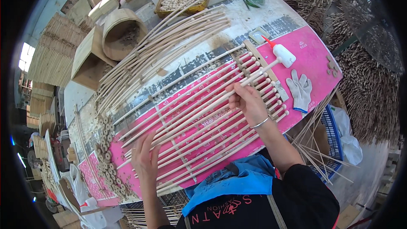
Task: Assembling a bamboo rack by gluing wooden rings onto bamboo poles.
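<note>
Thin wooden sticks [203, 138] with round beads [287, 113] on their right ends lie side by side on a pink printed sheet [303, 80]. My right hand [249, 103] pinches one thicker-looking wooden stick [220, 99] between thumb and fingers, raised above the row. Its right end overlaps the white glue bottle [285, 56] in the picture. Toward the other end, my left hand [145, 157] curls around the stick, thumb and fingers on either side; its contact is partly hidden. Under the beaded ends runs a notched wooden rack [265, 65].
A cotton glove [300, 90] lies right of the rack. Farther back are loose sticks [169, 44], a basket of beads [161, 10] and wooden tubs [123, 34]. Wooden rings [106, 157] line the left edge. A blue crate [333, 129] stands at right, below a fan [375, 21].
</note>
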